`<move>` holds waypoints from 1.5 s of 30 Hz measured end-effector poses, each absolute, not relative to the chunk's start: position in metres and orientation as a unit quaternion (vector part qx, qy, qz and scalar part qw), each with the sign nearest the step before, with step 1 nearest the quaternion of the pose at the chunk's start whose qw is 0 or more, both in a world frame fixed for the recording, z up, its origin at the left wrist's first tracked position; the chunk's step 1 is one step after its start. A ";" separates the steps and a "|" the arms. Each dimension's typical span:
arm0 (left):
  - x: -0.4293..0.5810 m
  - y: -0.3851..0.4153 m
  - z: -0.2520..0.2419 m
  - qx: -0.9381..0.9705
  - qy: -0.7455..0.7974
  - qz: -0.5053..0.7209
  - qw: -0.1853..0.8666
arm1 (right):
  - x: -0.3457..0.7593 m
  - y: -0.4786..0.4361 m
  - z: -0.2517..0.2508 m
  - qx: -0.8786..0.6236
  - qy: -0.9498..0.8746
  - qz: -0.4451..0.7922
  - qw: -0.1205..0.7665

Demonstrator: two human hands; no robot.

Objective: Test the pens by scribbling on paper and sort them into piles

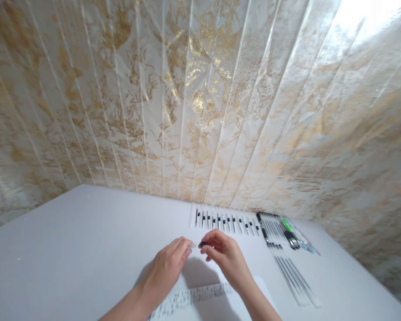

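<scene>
My left hand [172,259] is closed in a pinch, and a whitish see-through tip [191,245] shows between its fingertips. Most of that piece is hidden by the fingers. Facing it, my right hand [223,253] pinches a small black pen part [202,244] between thumb and forefinger. A narrow gap separates the two pieces. Both hands are held above the white table, near a printed sheet [200,294] with rows of small dark marks, which the forearms partly cover.
Behind my hands lies a row of transparent pen parts with black pieces [223,220]. To the right are dark pens [272,228], a bright green item [286,224] and several slim clear tubes [296,281]. A gold-patterned wall [173,111] borders the white table [87,249].
</scene>
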State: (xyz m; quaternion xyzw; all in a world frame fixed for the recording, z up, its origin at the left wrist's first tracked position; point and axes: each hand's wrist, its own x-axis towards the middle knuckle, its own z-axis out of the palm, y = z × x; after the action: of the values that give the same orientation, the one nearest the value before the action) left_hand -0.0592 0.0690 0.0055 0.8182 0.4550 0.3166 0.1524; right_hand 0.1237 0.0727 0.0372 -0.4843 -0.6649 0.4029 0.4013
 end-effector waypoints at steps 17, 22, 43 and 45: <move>-0.058 0.061 0.012 0.846 0.378 0.274 0.259 | 0.129 0.051 0.035 -0.474 -0.697 0.378 0.383; -0.060 0.061 0.006 0.860 0.353 0.264 0.258 | 0.128 0.044 0.032 -0.478 -0.739 0.334 0.339; -0.044 0.045 0.017 0.921 0.291 0.251 0.056 | 0.125 0.015 0.006 -0.567 -0.630 0.413 0.333; -0.043 0.044 0.018 0.911 0.313 0.252 0.092 | 0.129 0.014 0.014 -0.555 -0.652 0.386 0.344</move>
State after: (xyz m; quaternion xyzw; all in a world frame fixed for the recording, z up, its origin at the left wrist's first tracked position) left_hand -0.0428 0.0445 0.0180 0.9112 0.3128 0.2515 0.0925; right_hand 0.1289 0.0137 0.0136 -0.5551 -0.6516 0.3858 0.3441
